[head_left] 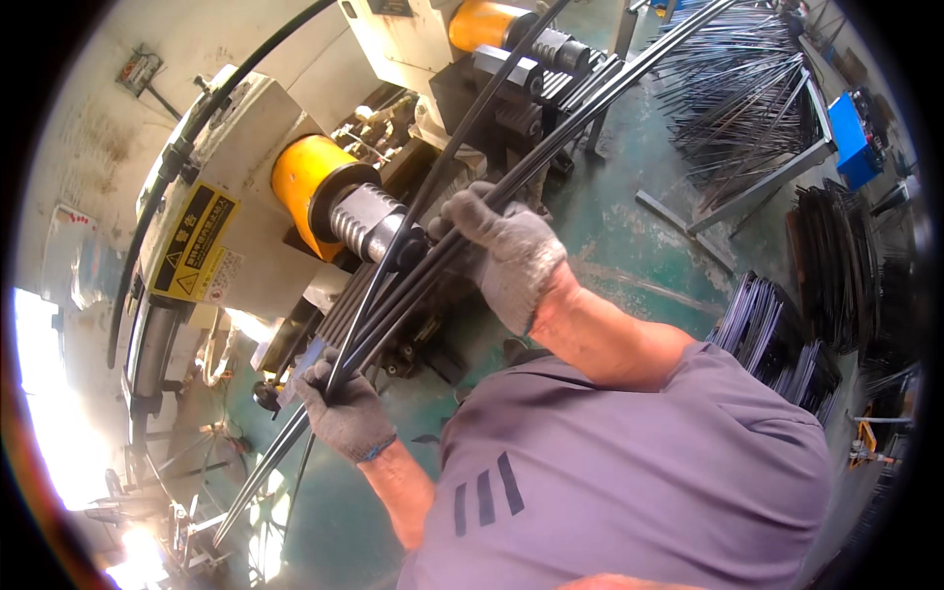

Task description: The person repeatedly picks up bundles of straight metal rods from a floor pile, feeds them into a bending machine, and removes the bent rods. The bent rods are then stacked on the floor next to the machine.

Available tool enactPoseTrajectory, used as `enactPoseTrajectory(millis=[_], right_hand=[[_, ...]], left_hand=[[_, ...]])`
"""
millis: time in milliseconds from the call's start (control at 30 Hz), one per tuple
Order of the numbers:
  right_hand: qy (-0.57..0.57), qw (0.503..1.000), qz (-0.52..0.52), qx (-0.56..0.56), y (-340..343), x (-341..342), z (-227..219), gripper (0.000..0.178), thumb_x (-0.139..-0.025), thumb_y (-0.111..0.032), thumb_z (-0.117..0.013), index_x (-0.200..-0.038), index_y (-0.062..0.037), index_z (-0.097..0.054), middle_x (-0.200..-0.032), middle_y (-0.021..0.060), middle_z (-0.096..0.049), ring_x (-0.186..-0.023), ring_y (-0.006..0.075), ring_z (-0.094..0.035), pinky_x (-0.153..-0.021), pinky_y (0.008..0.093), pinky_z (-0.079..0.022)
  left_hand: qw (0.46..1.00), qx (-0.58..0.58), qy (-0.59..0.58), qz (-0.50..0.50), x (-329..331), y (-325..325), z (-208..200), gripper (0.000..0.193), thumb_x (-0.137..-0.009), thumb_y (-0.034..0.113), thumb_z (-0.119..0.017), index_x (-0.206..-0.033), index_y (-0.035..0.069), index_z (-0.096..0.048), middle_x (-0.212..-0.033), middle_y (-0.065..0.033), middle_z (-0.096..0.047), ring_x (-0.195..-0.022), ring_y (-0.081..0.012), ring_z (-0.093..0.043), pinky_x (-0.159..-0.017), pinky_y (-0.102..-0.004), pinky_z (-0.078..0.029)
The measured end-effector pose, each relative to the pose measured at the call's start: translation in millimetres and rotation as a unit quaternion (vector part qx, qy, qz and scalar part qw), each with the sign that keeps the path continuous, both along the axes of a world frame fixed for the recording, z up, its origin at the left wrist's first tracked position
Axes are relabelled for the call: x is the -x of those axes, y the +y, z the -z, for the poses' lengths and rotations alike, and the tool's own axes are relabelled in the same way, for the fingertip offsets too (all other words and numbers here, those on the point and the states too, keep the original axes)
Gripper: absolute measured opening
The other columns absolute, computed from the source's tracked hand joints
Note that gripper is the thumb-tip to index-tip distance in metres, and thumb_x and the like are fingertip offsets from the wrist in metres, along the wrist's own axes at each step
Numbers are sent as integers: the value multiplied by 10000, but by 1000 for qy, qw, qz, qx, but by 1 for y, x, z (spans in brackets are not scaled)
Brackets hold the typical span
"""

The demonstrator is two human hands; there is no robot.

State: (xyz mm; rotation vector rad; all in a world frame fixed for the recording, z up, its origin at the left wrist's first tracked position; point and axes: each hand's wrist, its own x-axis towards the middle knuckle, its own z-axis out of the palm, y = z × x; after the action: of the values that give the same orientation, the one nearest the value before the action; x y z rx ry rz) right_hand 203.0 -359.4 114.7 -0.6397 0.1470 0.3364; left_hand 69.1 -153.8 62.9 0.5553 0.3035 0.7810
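Both hands wear grey knit gloves and grasp one bundle of long dark metal rods, which runs diagonally from the lower left of the frame to the upper right. The left hand, at lower centre-left, is clenched around the bundle near its lower end. The right hand, at centre, is wrapped over the bundle further up. Holding at two well-separated places appears to keep the rods gathered and parallel and to stop their long free length from sagging or fanning out.

Between the two hands the bundle lies across the machine, just beside a ribbed steel spindle that projects from a yellow cylinder. A second yellow cylinder sits at the top centre, beside the upper run of the rods. Whether the rods touch the tooling there cannot be told.

A rectangular yellow warning label with black markings and a black triangle symbol is fixed to the pale machine housing at left centre. A smaller white and red label adjoins its lower right corner.

In the upper right, further loose rods lie on a rack, a blue box-shaped unit stands at the right edge, and stacks of dark bent pieces rest on the green floor at right centre.
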Motion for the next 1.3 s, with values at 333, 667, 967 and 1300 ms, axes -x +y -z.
enactPoseTrajectory(millis=[333, 667, 967, 1300], right_hand=[[119, 987, -42, 102, 33, 1, -3, 309, -842, -139, -747, -1074, -62, -558, -905, 89, -628, -782, 237, -668, -684, 414, -590], [91, 996, 10, 21, -2, -29, 50, 427, -871, 92, -590, -1247, 19, -401, -1060, 207, -598, -920, 371, -654, -803, 570, -564], [119, 942, -8, 314, -32, -143, 90, 177, -863, -275, -734, -896, -101, -718, -887, 51, -719, -701, 230, -655, -657, 379, -528], [166, 928, 41, 330, -21, -196, 90, 400, -778, -382, -811, -950, -45, -681, -818, 80, -703, -660, 240, -635, -658, 379, -526]], left_hand=[[1000, -19, -4, 16, -5, 13, 7, 288, -1017, 242, -489, -957, 0, -633, -939, -115, -678, -939, -267, -640, -962, -411, -504], [993, -74, 76, 59, 51, 55, 20, 334, -984, 285, -534, -1052, -35, -595, -1022, -154, -643, -983, -288, -616, -965, -407, -472], [998, -43, 48, 12, 114, 167, 40, 298, -985, 149, -482, -1127, -95, -578, -1053, -193, -646, -1014, -300, -627, -993, -414, -475], [982, 101, 156, -24, 52, 125, 53, 304, -1011, 120, -434, -1162, -97, -584, -1145, -177, -622, -1111, -271, -588, -1060, -386, -426]])
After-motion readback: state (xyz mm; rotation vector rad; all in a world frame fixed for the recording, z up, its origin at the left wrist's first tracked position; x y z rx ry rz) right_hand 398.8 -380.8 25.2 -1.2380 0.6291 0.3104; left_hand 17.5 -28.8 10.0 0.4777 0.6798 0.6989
